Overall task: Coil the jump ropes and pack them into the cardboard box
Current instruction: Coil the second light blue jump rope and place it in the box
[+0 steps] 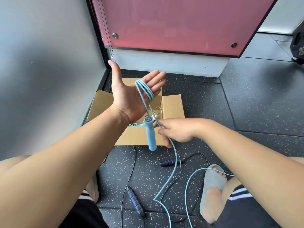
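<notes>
My left hand (131, 92) is raised palm up above the open cardboard box (172, 106), fingers spread flat. Several loops of the light blue jump rope (144, 89) are wound around its fingers. One light blue handle (150, 135) dangles from those loops in front of the box. My right hand (176, 131) pinches the same rope just right of the handle, and the loose rope (171, 176) trails from it down across the floor. Inside the box lie other ropes, partly hidden by my left wrist. A black jump rope with blue-striped handles (135, 203) lies on the floor near my knees.
The second black handle (171, 162) lies on the speckled rubber floor (246, 104) below my right hand. My grey slipper (212, 183) rests at lower right. A grey wall (41, 63) stands to the left and a pink panel (172, 22) behind the box. A dark bag (298, 43) sits far right.
</notes>
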